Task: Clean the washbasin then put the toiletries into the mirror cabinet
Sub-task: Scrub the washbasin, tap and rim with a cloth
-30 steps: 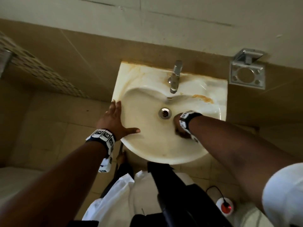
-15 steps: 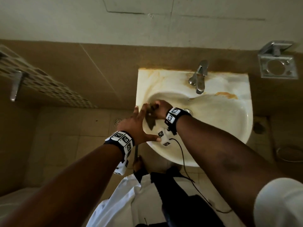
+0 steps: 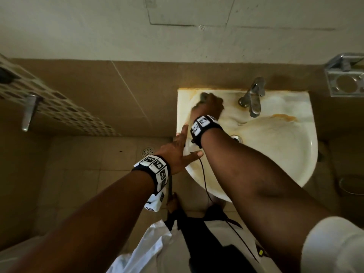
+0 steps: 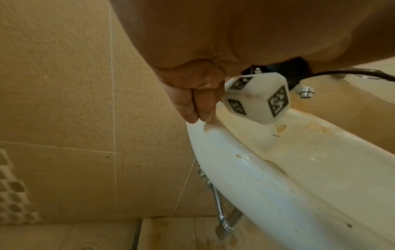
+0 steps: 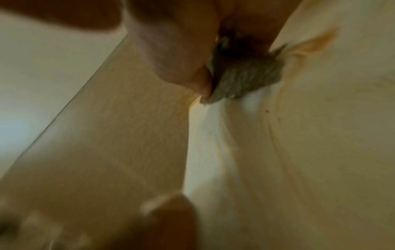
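A stained white washbasin (image 3: pixel 295 158) hangs on the tan tiled wall, with a chrome tap (image 3: pixel 253 99) at its back and a drain (image 3: pixel 236 137) in the bowl. My right hand (image 3: pixel 209 104) grips a grey scrubbing pad (image 5: pixel 245 77) and presses it on the basin's back left corner; in the head view only the dark tip of the pad (image 3: pixel 203 95) shows. My left hand (image 3: pixel 182 146) rests flat on the basin's left rim (image 4: pixel 213 135), fingers straight and thumb spread. No toiletries or mirror cabinet are in view.
A chrome holder (image 3: pixel 344 83) is fixed to the wall right of the basin. A metal lever (image 3: pixel 29 111) sticks out of the mosaic band at left. A floor drain (image 3: pixel 148 151) lies below. Pipes (image 4: pixel 222 218) run under the basin. A thin cable (image 3: pixel 204 180) hangs from my right wrist.
My right hand moved with the pad from the bowl near the drain across to the left and up to the basin's back left corner. The left hand stayed on the left rim.
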The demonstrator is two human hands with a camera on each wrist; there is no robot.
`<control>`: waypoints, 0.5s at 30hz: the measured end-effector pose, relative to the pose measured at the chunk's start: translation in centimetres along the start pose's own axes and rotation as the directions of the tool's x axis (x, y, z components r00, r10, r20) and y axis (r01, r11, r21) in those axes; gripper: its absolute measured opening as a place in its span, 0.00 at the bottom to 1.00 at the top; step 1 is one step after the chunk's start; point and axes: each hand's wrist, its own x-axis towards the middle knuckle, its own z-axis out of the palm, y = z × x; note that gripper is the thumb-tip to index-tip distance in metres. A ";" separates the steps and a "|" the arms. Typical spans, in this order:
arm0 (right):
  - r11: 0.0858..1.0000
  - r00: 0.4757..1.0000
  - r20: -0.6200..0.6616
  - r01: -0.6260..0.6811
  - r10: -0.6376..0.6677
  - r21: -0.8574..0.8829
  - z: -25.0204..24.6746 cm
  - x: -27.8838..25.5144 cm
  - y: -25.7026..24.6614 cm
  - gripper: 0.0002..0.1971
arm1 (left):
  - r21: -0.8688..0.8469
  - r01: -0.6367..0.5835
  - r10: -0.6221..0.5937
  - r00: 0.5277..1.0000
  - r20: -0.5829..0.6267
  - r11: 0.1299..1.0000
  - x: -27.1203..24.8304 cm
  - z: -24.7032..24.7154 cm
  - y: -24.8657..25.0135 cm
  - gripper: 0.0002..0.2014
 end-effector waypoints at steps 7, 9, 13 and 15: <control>0.683 0.595 0.573 0.726 -0.564 -0.082 0.4 0.7 -3.2 0.22 | -0.123 -0.052 0.051 0.999 -0.006 0.991 -0.7 0.9 -1.5 0.47; 0.716 0.612 0.532 0.698 -0.585 -0.015 -1.3 2.0 -1.1 0.24 | -0.121 -0.030 0.028 0.999 -0.016 0.992 -0.8 1.0 -1.6 0.45; 0.949 0.935 0.234 0.296 -0.265 -0.105 -4.1 5.7 5.9 0.22 | -0.171 -0.067 0.065 0.998 -0.017 0.983 -0.5 1.1 -1.8 0.46; 0.962 0.987 0.089 0.153 -0.136 -0.226 -4.3 6.2 7.6 0.24 | -0.184 -0.059 0.056 0.998 -0.022 0.981 -0.2 1.2 -1.9 0.46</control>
